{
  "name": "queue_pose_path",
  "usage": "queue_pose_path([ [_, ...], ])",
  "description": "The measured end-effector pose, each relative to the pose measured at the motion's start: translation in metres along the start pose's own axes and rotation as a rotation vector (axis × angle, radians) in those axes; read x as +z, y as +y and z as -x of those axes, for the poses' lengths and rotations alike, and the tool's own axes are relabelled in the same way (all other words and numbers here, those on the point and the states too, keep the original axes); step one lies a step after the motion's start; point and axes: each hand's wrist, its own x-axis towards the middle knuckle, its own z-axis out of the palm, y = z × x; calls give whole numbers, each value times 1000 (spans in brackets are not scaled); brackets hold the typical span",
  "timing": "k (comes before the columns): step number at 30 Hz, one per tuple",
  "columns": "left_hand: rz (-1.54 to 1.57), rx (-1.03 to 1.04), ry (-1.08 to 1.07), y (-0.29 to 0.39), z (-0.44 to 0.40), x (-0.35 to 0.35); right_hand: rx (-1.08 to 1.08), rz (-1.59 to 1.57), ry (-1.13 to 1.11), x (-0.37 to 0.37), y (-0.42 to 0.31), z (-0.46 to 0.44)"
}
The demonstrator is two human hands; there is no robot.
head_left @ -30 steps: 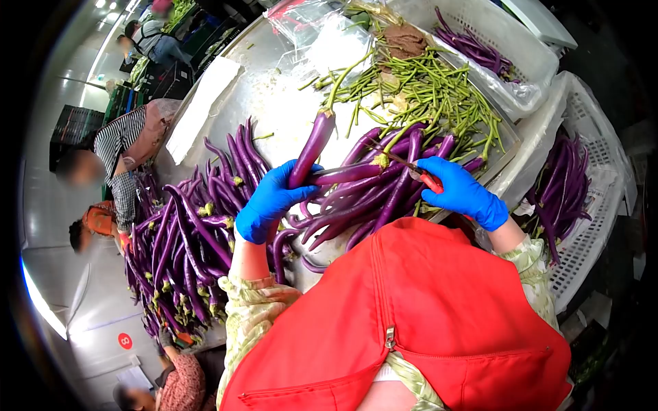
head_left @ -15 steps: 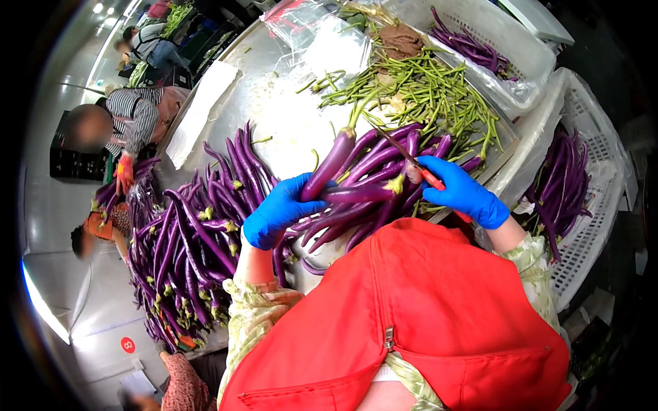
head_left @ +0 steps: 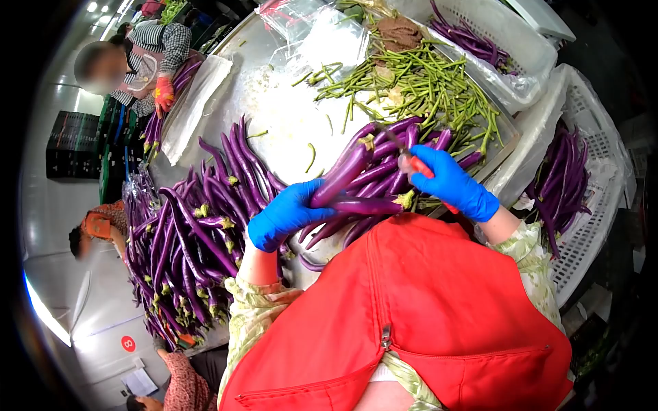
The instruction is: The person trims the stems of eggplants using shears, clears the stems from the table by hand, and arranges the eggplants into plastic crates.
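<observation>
My left hand [head_left: 284, 214], in a blue glove, is closed around purple eggplants [head_left: 347, 172]. One points up and away with a short green cap; another lies across towards the right with its pale green end facing my right hand. My right hand [head_left: 454, 183], also in a blue glove, is closed on a red-handled knife [head_left: 421, 166] with a dark, narrow blade, partly blurred and pointing up-left. Under and behind the held pieces lie more loose eggplants [head_left: 384, 164] on the metal table. A large heap of eggplants [head_left: 181, 246] sits left of my left hand.
Cut green stems [head_left: 425, 85] are piled at the far right of the table, beside a brown cloth [head_left: 399, 34] and clear plastic bags [head_left: 322, 41]. White crates [head_left: 596, 226] with eggplants stand at the right. Across the table, a co-worker's orange-gloved hand [head_left: 163, 94] is near more eggplants.
The long green stem on the upper held eggplant is gone, leaving a short cap. My right hand and knife have moved slightly left and down. The co-worker opposite has shifted further up the view.
</observation>
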Motion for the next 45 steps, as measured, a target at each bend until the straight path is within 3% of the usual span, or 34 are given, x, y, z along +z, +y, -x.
queue_pose_path([
  [3, 175, -52, 101, -1, 6, 2, -45, -59, 173, -7, 0, 1],
  [5, 321, 43, 194, 3, 12, 0, 122, -247, 285, -16, -9, 15],
  [7, 394, -19, 256, -11, 14, -9, 214, -379, 368, -26, 1, 27],
  [13, 360, -15, 170, -15, -42, 20, 183, -541, 457, -22, 51, 50],
  [16, 66, -29, 153, -19, -87, 32, 193, -598, 511, -12, 49, 55],
  [19, -166, -35, 118, 35, -90, 68, 278, -597, 568, -12, 41, 67],
  [21, -295, 153, 65, 24, -106, 87, 321, -667, 578, -17, 49, 75],
  [24, -878, 170, 260, 16, -119, 114, 350, -655, 644, -12, 54, 76],
  [27, -758, 316, 340, 1, -115, 113, 364, -579, 710, -9, 56, 75],
  [30, -794, 226, 313, 4, -112, 116, 312, -530, 695, -8, 65, 72],
  [33, -539, 288, 324, -18, -122, 105, 282, -540, 708, -9, 70, 70],
  [35, -128, 211, 232, -16, -110, 80, 210, -607, 720, -9, 53, 71],
  [37, 154, 217, 230, -7, -91, 58, 265, -550, 579, -13, 50, 79],
  [38, 162, 128, 258, 5, -73, 50, 137, -488, 582, -8, 54, 78],
  [39, 175, 38, 293, 13, -54, 42, 173, -385, 553, -8, 56, 79],
  [45, 425, 21, 309, 14, 5, 30, -73, 178, 280, -6, 21, 56],
])
